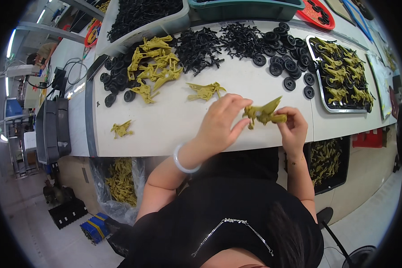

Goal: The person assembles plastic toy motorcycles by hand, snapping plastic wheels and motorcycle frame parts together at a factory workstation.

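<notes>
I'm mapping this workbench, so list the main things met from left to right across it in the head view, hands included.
Lone yellow-green part, pile of yellow-green parts, left hand, held yellow-green part, right hand, metal-rimmed tray.

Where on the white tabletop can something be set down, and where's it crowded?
Bare: between the leftmost olive-yellow part and the left hand; also between the right hand and the silver-rimmed rectangular tray. Crowded: far side, with round black wheels, spindly black pieces and heaped olive-yellow parts.
</notes>
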Motion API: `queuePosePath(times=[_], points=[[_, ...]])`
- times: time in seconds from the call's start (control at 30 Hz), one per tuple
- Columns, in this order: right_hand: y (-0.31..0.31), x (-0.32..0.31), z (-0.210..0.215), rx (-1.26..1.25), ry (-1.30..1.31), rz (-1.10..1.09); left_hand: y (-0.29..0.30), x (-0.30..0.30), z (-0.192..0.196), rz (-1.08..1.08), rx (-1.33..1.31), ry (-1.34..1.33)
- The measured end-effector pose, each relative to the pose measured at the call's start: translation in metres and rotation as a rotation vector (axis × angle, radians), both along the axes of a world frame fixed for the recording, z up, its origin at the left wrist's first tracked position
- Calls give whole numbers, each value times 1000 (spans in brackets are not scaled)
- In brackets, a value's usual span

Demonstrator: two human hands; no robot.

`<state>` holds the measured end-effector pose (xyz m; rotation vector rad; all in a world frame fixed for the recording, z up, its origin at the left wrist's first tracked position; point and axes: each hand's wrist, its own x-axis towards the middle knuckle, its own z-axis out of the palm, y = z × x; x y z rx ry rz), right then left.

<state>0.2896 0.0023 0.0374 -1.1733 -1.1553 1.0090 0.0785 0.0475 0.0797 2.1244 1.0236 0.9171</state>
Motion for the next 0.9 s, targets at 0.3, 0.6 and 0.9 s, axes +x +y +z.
queuePosePath(times=[0.3,0.6,0.9], points=[[10,-6,5,516,-617,-177,2,14,-14,37,104,-52],[21,21,-36,-331,296,139,16,17,-33,-64,-346,-97],[2,-8,15,270,-494,8,41,60,17,121,168,469]])
